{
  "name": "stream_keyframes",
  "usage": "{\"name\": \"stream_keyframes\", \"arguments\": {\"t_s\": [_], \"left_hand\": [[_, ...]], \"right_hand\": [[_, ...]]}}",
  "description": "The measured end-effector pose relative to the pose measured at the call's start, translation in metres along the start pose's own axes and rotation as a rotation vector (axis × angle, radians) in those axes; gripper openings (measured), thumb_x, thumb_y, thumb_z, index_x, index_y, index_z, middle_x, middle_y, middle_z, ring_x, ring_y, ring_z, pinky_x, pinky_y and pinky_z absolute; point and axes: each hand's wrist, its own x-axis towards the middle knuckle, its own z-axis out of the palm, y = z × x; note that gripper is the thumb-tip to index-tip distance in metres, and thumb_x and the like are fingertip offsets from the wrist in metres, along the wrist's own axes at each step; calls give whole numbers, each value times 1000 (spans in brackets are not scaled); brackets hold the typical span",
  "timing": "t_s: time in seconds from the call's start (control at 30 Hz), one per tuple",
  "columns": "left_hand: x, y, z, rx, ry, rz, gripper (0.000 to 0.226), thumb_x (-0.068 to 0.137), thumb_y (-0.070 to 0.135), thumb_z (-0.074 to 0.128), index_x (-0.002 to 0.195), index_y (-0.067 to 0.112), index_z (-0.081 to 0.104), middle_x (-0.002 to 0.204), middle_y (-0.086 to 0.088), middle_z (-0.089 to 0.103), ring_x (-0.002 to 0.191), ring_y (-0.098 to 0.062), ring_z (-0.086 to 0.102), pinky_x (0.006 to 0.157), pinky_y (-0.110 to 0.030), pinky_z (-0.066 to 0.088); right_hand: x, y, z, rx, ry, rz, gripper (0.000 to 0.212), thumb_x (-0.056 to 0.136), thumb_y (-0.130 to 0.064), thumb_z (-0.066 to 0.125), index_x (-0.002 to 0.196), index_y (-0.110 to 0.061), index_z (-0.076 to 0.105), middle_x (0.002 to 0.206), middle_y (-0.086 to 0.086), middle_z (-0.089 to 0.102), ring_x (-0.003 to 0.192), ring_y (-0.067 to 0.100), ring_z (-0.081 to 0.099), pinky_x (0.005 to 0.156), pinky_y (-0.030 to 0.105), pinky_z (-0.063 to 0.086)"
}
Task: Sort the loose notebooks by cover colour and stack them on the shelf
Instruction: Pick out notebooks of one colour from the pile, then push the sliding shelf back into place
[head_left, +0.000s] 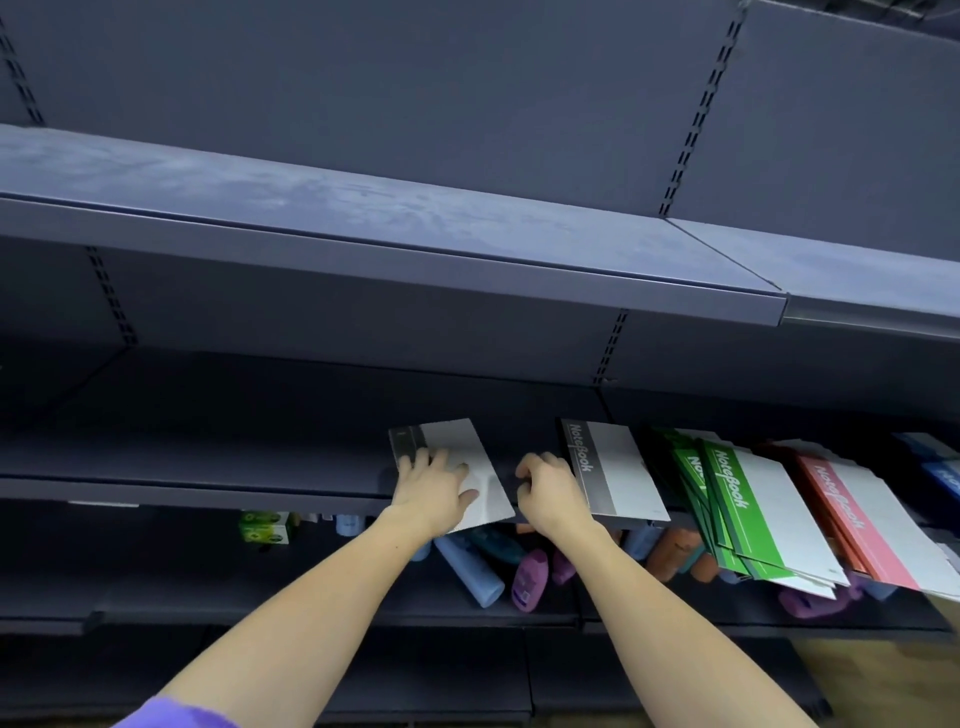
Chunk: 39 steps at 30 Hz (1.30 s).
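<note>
Writing could be read on several covers: the word "NoteBook" ran along the dark spine band of the grey notebook (613, 475) in the middle, and the same word stood in white on the green notebooks (743, 512) and on the pink notebooks (852, 519) to the right. All of these lay on the middle shelf (197, 467), with their lower ends hanging over its front edge. Each cover had a coloured band on the left side and a plain white field beside it. The green ones were fanned in a loose pile, just beside the pink pile, and blue covers (940, 467) showed at the far right edge.

A second grey notebook (467, 452) lay more to the left on the same shelf, apart from the others; any writing on its dark band was hidden. The left hand (434, 488) rested flat on this notebook, the fingers (421, 462) straight and spread, the thumb on the white field. The right hand (550, 493) was between the two grey notebooks, its fingers curled at the shelf edge; I could not tell if they held something.

On the lower shelf (311, 608) lay plastic bottles (470, 571) in blue, purple and orange, and a green box (265, 526), their labels too small to read
</note>
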Motion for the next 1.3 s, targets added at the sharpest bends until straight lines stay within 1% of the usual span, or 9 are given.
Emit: {"name": "stream_keyframes", "arguments": {"t_s": [0.13, 0.27, 0.33, 0.5, 0.7, 0.83, 1.1, 1.2, 1.3], "left_hand": [[0, -5, 4, -57, -43, 7, 45, 102, 40, 35, 145, 25, 37, 150, -13, 34, 136, -41, 29, 112, -51, 25], [0, -11, 10, -88, -75, 14, 47, 105, 34, 30, 151, 28, 27, 163, -10, 18, 148, -38, 13, 121, -52, 8], [-2, -10, 8, -83, -62, 3, 50, 106, 37, 26, 155, 31, 22, 164, -8, 15, 150, -34, 12, 121, -51, 6], [-27, -5, -2, -106, 1, -86, 56, 103, 43, 34, 155, 23, 23, 157, -7, 32, 140, -33, 31, 117, -50, 21], [-63, -35, -19, -130, 55, -194, 49, 100, 42, 40, 145, 23, 39, 143, -5, 48, 128, -32, 45, 104, -43, 36], [-100, -72, -25, -108, 53, -288, 53, 100, 44, 42, 148, 21, 37, 144, -5, 48, 130, -31, 44, 105, -45, 37], [-184, -180, -28, -128, 52, -462, 46, 101, 44, 42, 140, 19, 41, 132, -7, 55, 119, -32, 54, 91, -43, 44], [-215, -232, -26, -134, 58, -501, 50, 102, 45, 41, 144, 19, 39, 134, -6, 55, 120, -32, 54, 92, -43, 45], [-252, -284, -26, -116, 76, -538, 44, 101, 45, 41, 136, 19, 44, 131, -6, 57, 118, -31, 53, 91, -42, 42]], "right_hand": [[-1, -6, 3, 11, 1, -5, 29, 85, -3, 49, 109, -9, 64, 109, 11, 59, 109, 30, 51, 91, 36, 46], [-6, -6, 2, 4, -21, -8, 29, 86, -4, 49, 111, -9, 62, 110, 11, 58, 109, 30, 51, 89, 35, 46], [-8, -6, 0, 7, -31, -10, 29, 86, -4, 49, 111, -9, 62, 111, 10, 57, 109, 30, 50, 89, 35, 46], [-12, -13, -5, 31, -89, -36, 29, 88, -8, 49, 114, -10, 60, 115, 9, 55, 111, 29, 49, 91, 36, 46], [-13, -43, 5, 59, -164, -143, 32, 91, -15, 52, 122, -9, 58, 123, 12, 54, 115, 32, 50, 92, 36, 45], [-14, -87, 22, 71, -211, -250, 36, 92, -21, 53, 127, -11, 55, 126, 11, 54, 118, 32, 50, 94, 38, 44], [-32, -204, 64, 73, -295, -388, 48, 96, -33, 54, 139, -15, 45, 134, 9, 48, 125, 31, 46, 102, 41, 42], [-37, -260, 83, 69, -304, -404, 50, 96, -33, 53, 142, -16, 43, 137, 9, 46, 126, 30, 46, 103, 41, 42], [-48, -322, 106, 87, -300, -414, 48, 95, -31, 52, 139, -14, 44, 136, 10, 47, 125, 30, 46, 103, 42, 42]]}}
